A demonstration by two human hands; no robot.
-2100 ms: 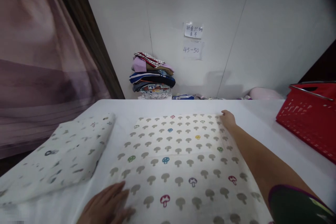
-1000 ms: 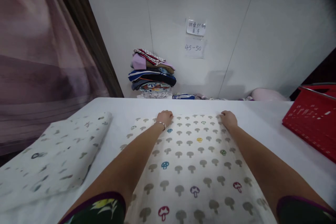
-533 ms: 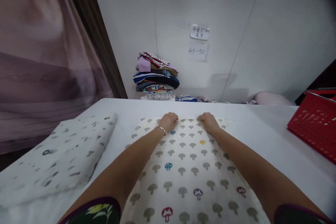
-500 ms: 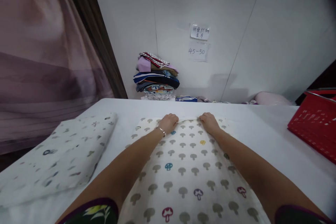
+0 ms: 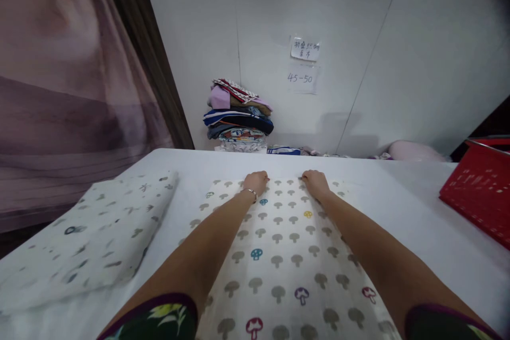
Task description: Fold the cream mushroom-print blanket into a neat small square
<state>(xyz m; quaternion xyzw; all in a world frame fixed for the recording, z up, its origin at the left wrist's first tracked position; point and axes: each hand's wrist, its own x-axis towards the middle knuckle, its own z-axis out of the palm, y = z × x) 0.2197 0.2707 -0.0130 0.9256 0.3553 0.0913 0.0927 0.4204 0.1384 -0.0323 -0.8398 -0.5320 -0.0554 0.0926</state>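
A white cloth printed with grey and coloured mushrooms (image 5: 277,239) lies spread on the white table, running from its far part toward me. My left hand (image 5: 256,183), with a bracelet at the wrist, is closed at the cloth's far edge, left of its middle. To the right, my right hand (image 5: 315,183) is closed on the same edge. A short stretch of edge runs between the two hands. Both arms reach forward over the cloth, and the fingertips are partly hidden behind the knuckles.
At left on the table (image 5: 398,212) lies a folded white cloth with small leaf-like prints (image 5: 107,234). A red perforated basket (image 5: 482,191) stands at the right edge. Behind the table rise a stack of folded fabrics (image 5: 239,117) and a wall with paper notes (image 5: 305,49). A pinkish curtain (image 5: 71,106) hangs left.
The cloth's far edge between my hands, lifted slightly before, now lies flatter. My left hand has turned a little and shifted slightly; the right stays nearly in place.
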